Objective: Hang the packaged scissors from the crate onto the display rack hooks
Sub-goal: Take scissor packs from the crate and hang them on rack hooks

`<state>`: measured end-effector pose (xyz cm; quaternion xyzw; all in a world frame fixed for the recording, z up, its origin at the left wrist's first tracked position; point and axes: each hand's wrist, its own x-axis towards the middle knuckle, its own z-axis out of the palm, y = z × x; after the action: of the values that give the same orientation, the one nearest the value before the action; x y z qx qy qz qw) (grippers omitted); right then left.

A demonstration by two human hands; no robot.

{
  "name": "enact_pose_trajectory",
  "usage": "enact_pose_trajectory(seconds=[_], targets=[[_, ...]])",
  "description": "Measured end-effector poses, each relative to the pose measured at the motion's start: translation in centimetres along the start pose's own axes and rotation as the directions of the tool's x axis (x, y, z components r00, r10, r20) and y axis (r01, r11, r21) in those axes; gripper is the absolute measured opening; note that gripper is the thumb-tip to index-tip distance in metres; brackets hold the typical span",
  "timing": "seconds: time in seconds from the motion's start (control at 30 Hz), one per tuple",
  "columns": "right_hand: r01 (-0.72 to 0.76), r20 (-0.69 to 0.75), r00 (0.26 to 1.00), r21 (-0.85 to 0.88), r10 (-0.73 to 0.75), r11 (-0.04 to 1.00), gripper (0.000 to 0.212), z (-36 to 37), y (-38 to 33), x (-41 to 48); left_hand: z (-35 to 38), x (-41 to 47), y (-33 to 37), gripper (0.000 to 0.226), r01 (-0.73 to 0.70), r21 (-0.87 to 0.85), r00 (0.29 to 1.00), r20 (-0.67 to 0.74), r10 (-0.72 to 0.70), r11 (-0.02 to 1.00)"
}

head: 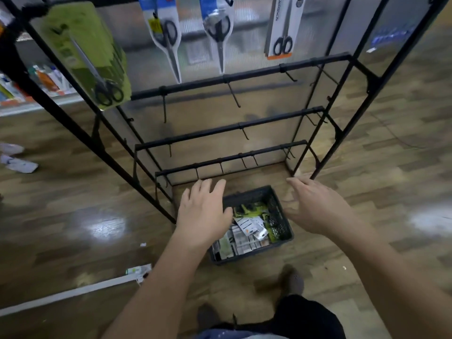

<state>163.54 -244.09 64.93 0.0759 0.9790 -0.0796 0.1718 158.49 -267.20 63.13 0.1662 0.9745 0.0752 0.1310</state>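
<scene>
A dark plastic crate (285, 228) stands on the floor at the foot of the black display rack (232, 129). Several packaged scissors (249, 228), green and white, lie inside it. My left hand (203, 211) hovers over the crate's left side with fingers spread, holding nothing. My right hand (318, 206) is stretched out to the crate's right, also empty with relaxed fingers. On the top rail hang a stack of green packs (88, 52), two blue-carded scissors (166, 33) (217, 30) and an orange-and-white pack (283, 25). The lower rails' hooks are bare.
The floor is glossy wood planks. A white strip (73, 292) and a small package (138, 270) lie at the lower left. Scraps of paper (19, 163) lie at the far left. My feet (291, 280) stand just behind the crate. Shelves of goods show at the far left.
</scene>
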Motion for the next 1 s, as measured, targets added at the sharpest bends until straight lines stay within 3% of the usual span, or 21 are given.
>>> enact_pose_trajectory(seconds=[0.23, 0.37, 0.57, 0.67, 0.77, 0.83, 0.93, 1.0], targets=[[-0.026, 0.146, 0.989, -0.043, 0.032, 0.999, 0.071, 2.1, 4.0, 6.4, 3.8, 6.7, 1.3, 0.061, 0.035, -0.001, 0.994, 0.105, -0.035, 0.999], [0.021, 0.268, 0.963, -0.021, -0.014, 1.0, 0.066, 7.3, 7.2, 13.8, 10.2, 12.1, 2.0, 0.059, 0.104, -0.03, 0.98, 0.174, -0.098, 0.994], [0.053, 0.487, 0.873, -0.018, -0.037, 0.998, 0.062, 26.4, 12.5, 28.4, 31.4, 23.8, 0.4, 0.059, 0.141, -0.074, 0.931, 0.35, -0.107, 0.987], [-0.029, 0.596, 0.803, 0.018, 0.013, 0.999, 0.052, 39.6, 14.6, 35.3, 45.0, 28.8, -1.8, 0.057, 0.215, -0.115, 0.874, 0.466, -0.138, 0.97], [-0.141, 0.669, 0.741, 0.076, 0.054, 0.987, 0.056, 53.6, 16.0, 41.3, 58.6, 32.5, -4.4, 0.053, 0.333, -0.159, 0.801, 0.567, -0.19, 0.93], [-0.189, 0.673, 0.735, 0.096, 0.076, 0.977, 0.06, 61.6, 16.5, 44.2, 66.4, 34.3, -5.4, 0.058, 0.478, -0.24, 0.748, 0.615, -0.249, 0.845], [-0.282, 0.637, 0.759, 0.136, 0.134, 0.95, 0.075, 70.0, 16.7, 47.3, 74.9, 36.4, -5.5, 0.067, 0.756, -0.404, 0.621, 0.691, -0.37, 0.514], [-0.261, 0.596, 0.79, 0.119, 0.142, 0.958, 0.082, 73.4, 16.8, 48.7, 78.8, 37.5, -5.3, 0.069, 0.827, -0.471, 0.562, 0.696, -0.448, 0.306]])
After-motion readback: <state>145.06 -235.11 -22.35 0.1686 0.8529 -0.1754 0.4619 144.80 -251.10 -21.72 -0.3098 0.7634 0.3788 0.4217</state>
